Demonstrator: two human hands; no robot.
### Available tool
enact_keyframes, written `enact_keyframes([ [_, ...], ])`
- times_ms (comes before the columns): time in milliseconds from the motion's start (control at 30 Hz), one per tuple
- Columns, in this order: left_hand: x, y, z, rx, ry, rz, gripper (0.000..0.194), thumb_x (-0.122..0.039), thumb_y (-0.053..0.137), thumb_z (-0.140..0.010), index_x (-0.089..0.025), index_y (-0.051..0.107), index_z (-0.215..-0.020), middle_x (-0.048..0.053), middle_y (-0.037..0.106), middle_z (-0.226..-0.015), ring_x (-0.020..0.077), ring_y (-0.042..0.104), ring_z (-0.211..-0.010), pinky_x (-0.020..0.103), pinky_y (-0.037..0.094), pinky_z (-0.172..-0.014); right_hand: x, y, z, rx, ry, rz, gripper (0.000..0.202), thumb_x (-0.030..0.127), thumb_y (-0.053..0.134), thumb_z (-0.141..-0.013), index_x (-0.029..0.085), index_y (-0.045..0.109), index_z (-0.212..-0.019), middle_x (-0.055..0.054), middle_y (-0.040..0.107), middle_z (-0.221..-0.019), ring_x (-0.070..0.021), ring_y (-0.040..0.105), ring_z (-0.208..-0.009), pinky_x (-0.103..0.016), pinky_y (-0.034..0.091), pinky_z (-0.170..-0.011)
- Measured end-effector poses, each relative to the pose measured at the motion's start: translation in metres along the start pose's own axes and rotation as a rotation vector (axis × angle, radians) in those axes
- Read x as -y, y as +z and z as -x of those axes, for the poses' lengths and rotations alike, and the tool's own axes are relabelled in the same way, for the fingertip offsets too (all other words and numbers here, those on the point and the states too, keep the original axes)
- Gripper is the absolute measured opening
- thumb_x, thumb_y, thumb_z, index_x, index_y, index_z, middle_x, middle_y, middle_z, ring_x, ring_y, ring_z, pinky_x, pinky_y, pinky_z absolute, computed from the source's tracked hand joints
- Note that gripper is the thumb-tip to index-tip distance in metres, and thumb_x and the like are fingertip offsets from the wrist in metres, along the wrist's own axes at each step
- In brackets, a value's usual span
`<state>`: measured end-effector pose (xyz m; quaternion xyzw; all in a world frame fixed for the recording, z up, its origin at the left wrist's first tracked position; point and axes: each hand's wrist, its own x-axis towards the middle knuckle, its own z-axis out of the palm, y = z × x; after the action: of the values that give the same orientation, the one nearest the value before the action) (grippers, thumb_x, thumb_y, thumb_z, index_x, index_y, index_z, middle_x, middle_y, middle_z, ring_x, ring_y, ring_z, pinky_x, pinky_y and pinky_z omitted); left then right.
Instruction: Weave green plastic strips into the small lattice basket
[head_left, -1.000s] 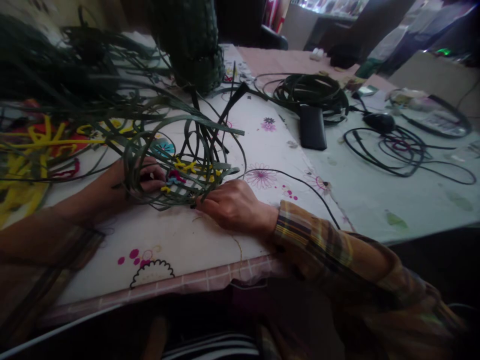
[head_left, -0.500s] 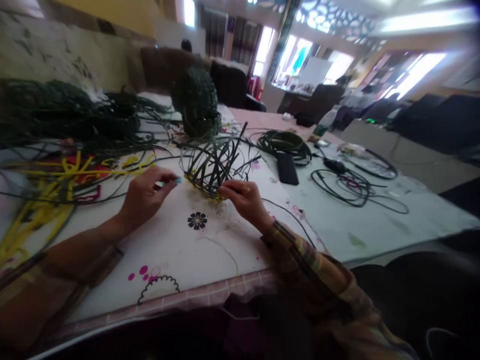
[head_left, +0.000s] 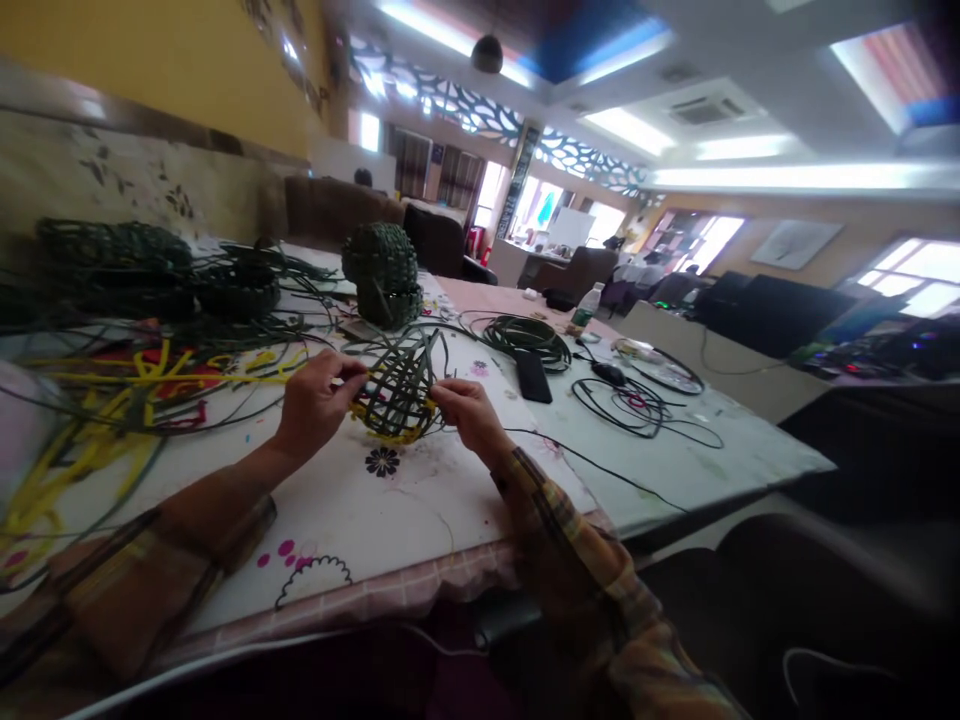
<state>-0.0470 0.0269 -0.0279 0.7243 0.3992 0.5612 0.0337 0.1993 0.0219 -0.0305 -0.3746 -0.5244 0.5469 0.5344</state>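
One woven green-strip piece [head_left: 396, 395] on the table [head_left: 315, 520], btwn L hand [head_left: 311, 400] & R hand [head_left: 471, 412].
Detail: piece lies to the R of L fingertips, to the L of R fingertips; loose strips point up & away, yellow bits [head_left: 397, 438] line the near edge. R thumb & finger clamp its R edge; L fingers together at its L edge, contents hidden, can't tell if gripping. Neither hand clearly nearer.

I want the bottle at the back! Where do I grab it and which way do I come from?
Probably around the middle of the bottle, with the right hand coming from above and its right. The bottle is tall, narrow and looks upright, so fingers could wrap around it. The coil lies low to its left.
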Motion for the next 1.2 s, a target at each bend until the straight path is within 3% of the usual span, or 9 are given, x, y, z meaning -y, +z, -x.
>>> enact_keyframes([
  [167,-0.001,0.005,0.001,0.055,0.006,-0.076,0.011,-0.030,0.061,-0.091,-0.022,0.067,-0.087,0.004,0.068,-0.086,0.0219,0.067,-0.082,0.034,0.052,-0.076,-0.005,0.000,-0.001,0.005,0.008,-0.005,0.039,0.049,0.089,-0.061,0.016,0.071,-0.072,0.010,0.037,-0.047,-0.0039,0.024,-0.045,-0.024,0.012,-0.045],
  [467,0.010,0.010,-0.001,-0.006,-0.062,-0.032,0.021,-0.034,0.064,-0.088,-0.021,0.068,-0.104,0.009,0.063,-0.108,0.0235,0.064,-0.092,0.037,0.058,-0.077,-0.006,-0.011,-0.006,0.007,0.089,-0.142,0.047,0.051,0.094,-0.053,0.018,0.065,-0.070,0.013,0.032,-0.047,-0.0026,0.021,-0.043,-0.021,0.010,-0.043],
  [633,-0.005,0.004,-0.006,0.027,-0.025,-0.004,0.004,-0.035,0.063,-0.093,-0.032,0.065,-0.093,0.008,0.064,-0.099,0.0276,0.062,-0.089,0.046,0.056,-0.079,-0.007,-0.013,-0.007,0.048,0.105,-0.127,0.048,0.051,0.094,-0.056,0.019,0.061,-0.068,0.013,0.031,-0.046,-0.0030,0.020,-0.043,-0.021,0.010,-0.043],
  [867,-0.006,0.002,-0.008,0.061,0.104,-0.158,0.014,-0.037,0.057,-0.098,-0.033,0.064,-0.087,0.008,0.070,-0.097,0.0299,0.067,-0.097,0.048,0.055,-0.086,-0.009,-0.014,-0.008,0.059,0.114,-0.125,0.048,0.051,0.094,-0.056,0.019,0.062,-0.068,0.013,0.030,-0.048,-0.0033,0.021,-0.045,-0.021,0.010,-0.044],
  [1200,-0.006,0.003,-0.013,0.086,0.108,-0.140,0.017,-0.038,0.051,-0.100,-0.038,0.058,-0.084,0.009,0.068,-0.093,0.0304,0.065,-0.088,0.049,0.053,-0.081,-0.009,-0.015,-0.008,0.088,0.135,-0.125,0.050,0.052,0.095,-0.056,0.019,0.060,-0.068,0.012,0.034,-0.049,-0.0024,0.021,-0.044,-0.021,0.010,-0.044],
])
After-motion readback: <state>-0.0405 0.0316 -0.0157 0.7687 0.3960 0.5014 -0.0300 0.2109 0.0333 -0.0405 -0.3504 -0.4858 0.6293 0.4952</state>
